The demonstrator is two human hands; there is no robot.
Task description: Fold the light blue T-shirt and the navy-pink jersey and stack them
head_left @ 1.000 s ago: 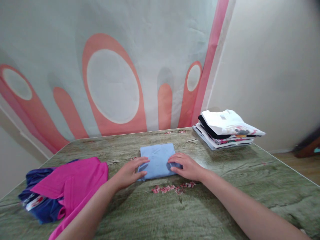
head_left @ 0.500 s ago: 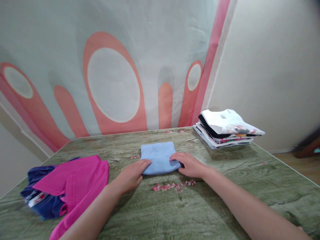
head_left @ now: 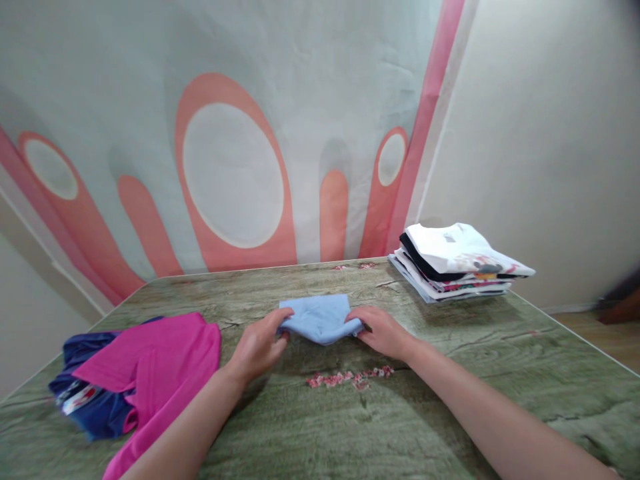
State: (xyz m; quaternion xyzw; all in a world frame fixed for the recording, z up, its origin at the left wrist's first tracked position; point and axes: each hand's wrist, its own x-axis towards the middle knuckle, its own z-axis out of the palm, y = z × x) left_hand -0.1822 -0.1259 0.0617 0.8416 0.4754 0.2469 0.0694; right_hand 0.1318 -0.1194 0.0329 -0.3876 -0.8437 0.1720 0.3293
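Note:
A folded light blue garment (head_left: 320,316) lies in the middle of the table, its kind not clear from here. My left hand (head_left: 263,340) is closed on its near left corner, thumb below and fingers on top. At the near right corner, my right hand (head_left: 383,331) grips the cloth in the same way. The near edge is lifted between both hands and sags in the middle, while the far part appears to rest on the table.
A pink garment (head_left: 175,353) and a dark blue one (head_left: 100,413) lie loosely heaped at the left. On the far right stands a stack of folded shirts (head_left: 450,250), a white one on top. The wood-patterned table (head_left: 320,427) meets a wall with a coral-patterned covering (head_left: 300,100).
Both hands have raised the near edge of the blue garment, which lay flat before and now sags between them. The view has shifted slightly.

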